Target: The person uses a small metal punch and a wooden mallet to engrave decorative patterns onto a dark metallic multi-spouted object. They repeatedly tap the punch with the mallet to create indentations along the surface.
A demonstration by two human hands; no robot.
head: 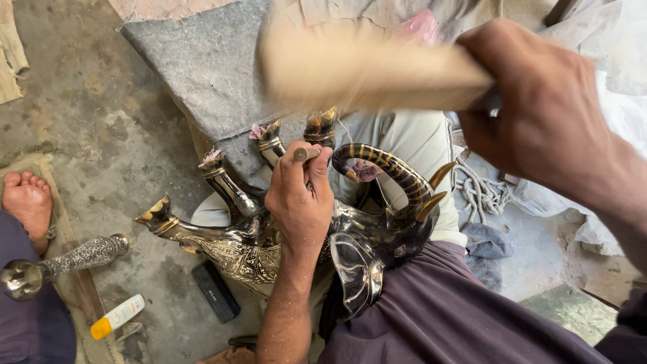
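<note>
At far left we see another person's bare foot [27, 199] resting on the concrete floor [114, 135], with an engraved silver metal piece [64, 261] just below it and a small white tube with a yellow cap [118, 315] lying nearby. A dark rectangular block [216, 291] lies on the floor beside the work. At centre, a black and gold metal elephant figure [364, 236] lies on its back across the person's lap, its four legs pointing away from us and its ringed trunk curling to the right beside two gold tusks. Our left hand [300, 202] is closed around a thin metal punch [306, 154], whose round top shows above the fingers, the hand resting against the figure's body. At upper right, our right hand [539, 101] is clenched on the handle of a wooden mallet [364, 71], blurred by motion above the punch. A coil of rope [480, 190] lies at right.
</note>
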